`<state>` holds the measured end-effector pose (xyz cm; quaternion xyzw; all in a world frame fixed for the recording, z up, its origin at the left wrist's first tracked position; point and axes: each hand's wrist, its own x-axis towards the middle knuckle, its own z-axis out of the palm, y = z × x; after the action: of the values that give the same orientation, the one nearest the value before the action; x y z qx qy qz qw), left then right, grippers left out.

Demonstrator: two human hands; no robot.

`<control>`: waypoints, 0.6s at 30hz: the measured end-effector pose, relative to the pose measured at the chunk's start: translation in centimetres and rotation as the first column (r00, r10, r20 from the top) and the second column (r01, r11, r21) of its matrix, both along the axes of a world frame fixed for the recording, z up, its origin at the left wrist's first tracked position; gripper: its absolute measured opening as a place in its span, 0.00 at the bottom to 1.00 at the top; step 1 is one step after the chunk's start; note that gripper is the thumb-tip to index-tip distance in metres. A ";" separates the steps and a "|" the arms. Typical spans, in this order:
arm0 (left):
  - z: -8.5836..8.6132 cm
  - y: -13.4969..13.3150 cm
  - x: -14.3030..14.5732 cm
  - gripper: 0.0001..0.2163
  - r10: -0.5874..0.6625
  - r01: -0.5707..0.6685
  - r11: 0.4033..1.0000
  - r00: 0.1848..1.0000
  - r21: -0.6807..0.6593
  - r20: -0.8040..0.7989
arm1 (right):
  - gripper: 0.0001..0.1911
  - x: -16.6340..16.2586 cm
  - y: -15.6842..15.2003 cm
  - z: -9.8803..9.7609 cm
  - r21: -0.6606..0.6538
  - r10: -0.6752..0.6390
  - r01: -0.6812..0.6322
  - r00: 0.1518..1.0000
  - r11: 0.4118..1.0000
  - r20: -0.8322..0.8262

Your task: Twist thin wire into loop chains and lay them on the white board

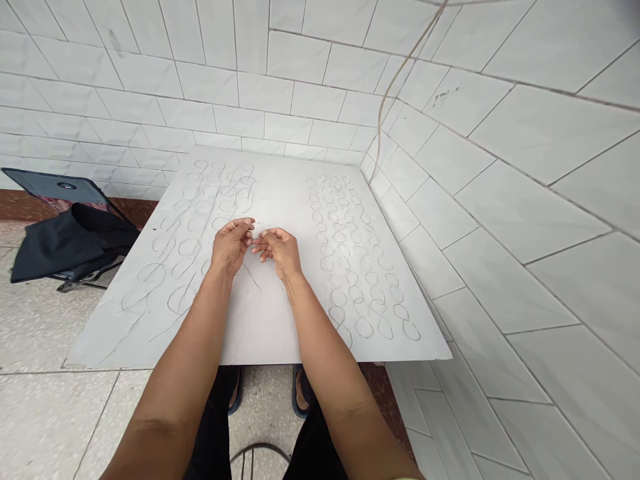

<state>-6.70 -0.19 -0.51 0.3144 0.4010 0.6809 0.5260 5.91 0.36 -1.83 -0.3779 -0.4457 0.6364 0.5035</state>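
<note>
- White glazed wall tiles (525, 200) are being shown across the top and right of the frame, smooth and rectangular, and a thin cord (395, 87) is being hung down the corner at upper right.
- Most of the middle of the frame is being filled by a flat, matt white board (280, 327).
- A folding chair (47, 181) is being seen at the left edge, and it is being draped with a soft black cloth (65, 243).
- Larger wire loops with tails (200, 207) are being laid in rows on the board's left half; smaller, rounder wire rings (350, 260) are being laid in tighter rows on its right half.
- The left hand (231, 245) and the right hand (280, 250) are being held just above the board's centre, between the two groups, with the fingertips drawn together and facing each other.
- A thin wire (255, 233) is being pinched between both sets of fingertips, directly between the hands and equally near to each; its long axis is being kept roughly left to right, though it is too fine for its whole run to be followed.
</note>
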 end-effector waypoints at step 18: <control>-0.2 -0.1 0.7 0.09 -0.007 0.012 0.998 0.998 0.069 -0.067 | 0.10 -0.1 0.4 -0.4 0.054 -0.170 0.173 0.984 0.983 -0.056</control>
<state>-6.01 -0.29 -0.69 0.3571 0.3928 0.6811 0.5043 5.86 0.74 -2.19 -0.3834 -0.4169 0.5869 0.5786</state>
